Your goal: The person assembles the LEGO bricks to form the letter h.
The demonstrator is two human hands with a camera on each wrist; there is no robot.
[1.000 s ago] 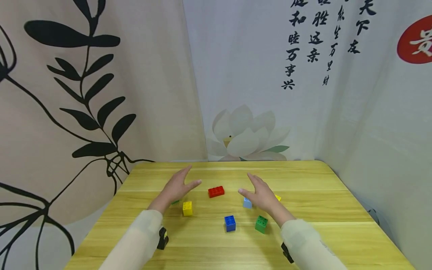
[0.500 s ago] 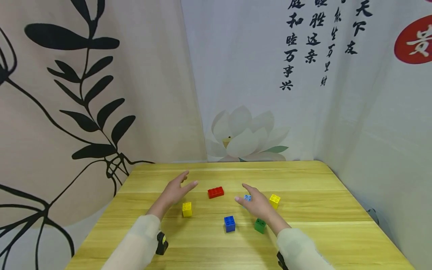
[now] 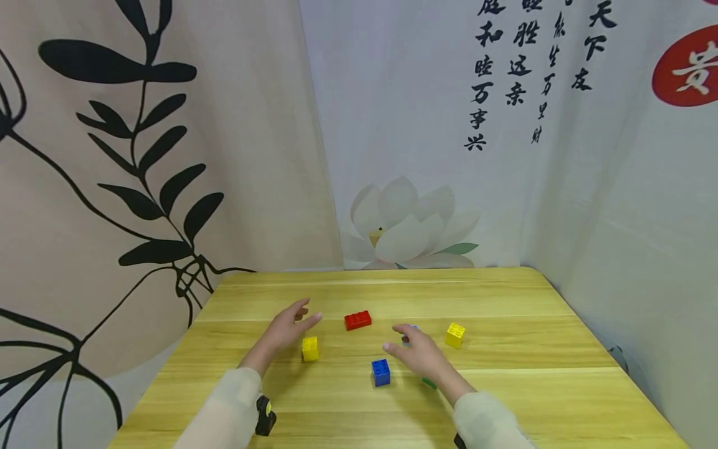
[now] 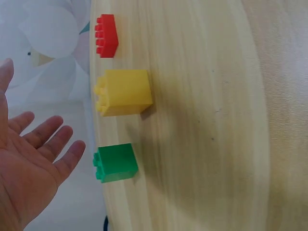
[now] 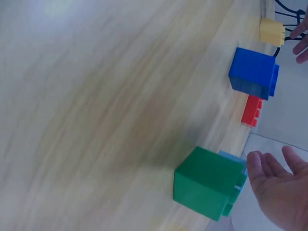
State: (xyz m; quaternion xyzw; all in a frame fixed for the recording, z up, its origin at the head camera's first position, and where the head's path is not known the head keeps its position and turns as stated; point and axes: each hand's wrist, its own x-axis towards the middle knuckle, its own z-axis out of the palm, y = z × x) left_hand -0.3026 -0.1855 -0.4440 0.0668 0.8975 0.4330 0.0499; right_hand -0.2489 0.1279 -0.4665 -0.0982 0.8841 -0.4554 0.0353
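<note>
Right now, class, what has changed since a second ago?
In the head view, the left hand and right hand have moved down and slightly left; the right now hides most of the green block and uncovers the right yellow block. Neither has gripped anything. The red block, dark blue block and left yellow block stayed put.

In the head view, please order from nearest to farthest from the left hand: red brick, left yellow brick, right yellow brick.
1. Left yellow brick, just right of the left hand.
2. Red brick, farther right.
3. Right yellow brick, past the right hand.
</note>
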